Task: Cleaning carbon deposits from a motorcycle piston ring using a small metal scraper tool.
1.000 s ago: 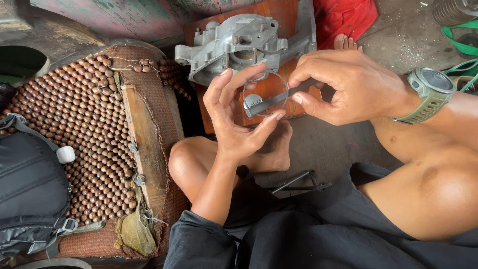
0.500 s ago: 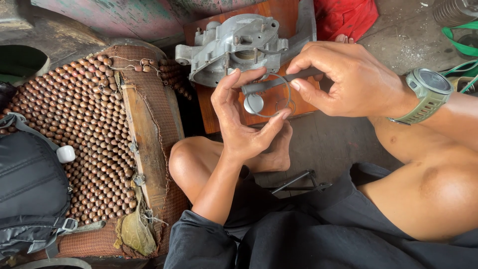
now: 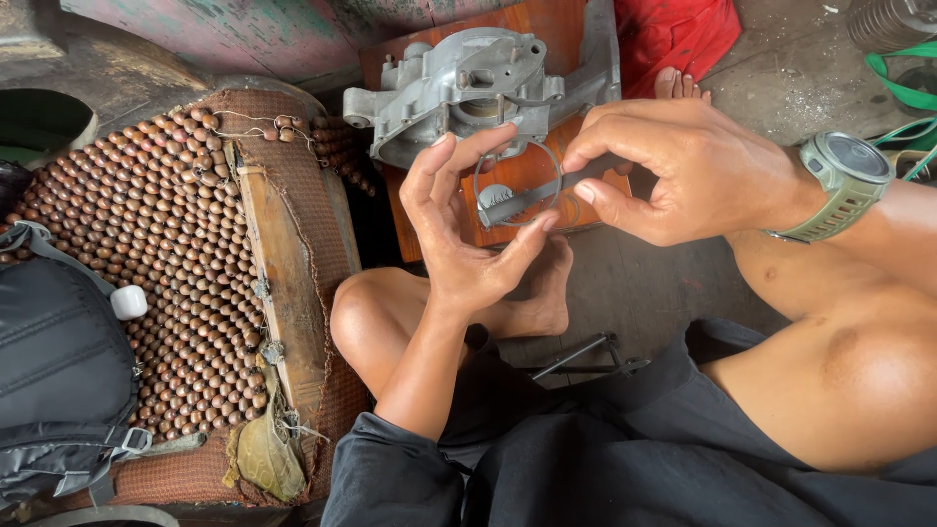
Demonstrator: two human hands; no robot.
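My left hand (image 3: 465, 226) holds a thin metal ring (image 3: 517, 183) between thumb and fingertips, palm facing me. My right hand (image 3: 683, 166) grips a dark, slim tool (image 3: 532, 199) whose flat round tip lies across the inside of the ring. Both hands hover just in front of a grey cast-metal engine casing (image 3: 459, 86) that rests on a reddish wooden board (image 3: 532, 166). A green wristwatch (image 3: 837, 181) sits on my right wrist.
A wooden-bead seat cover (image 3: 146, 263) lies at left with a dark backpack (image 3: 54, 371) on it. Red cloth (image 3: 683, 34) is behind the board. Green objects (image 3: 903, 83) are at far right. My bent legs in dark shorts fill the bottom.
Both hands have kept the ring and tool together while shifting slightly; the tool's angle inside the ring has changed from pointing left-down to lying more across it.
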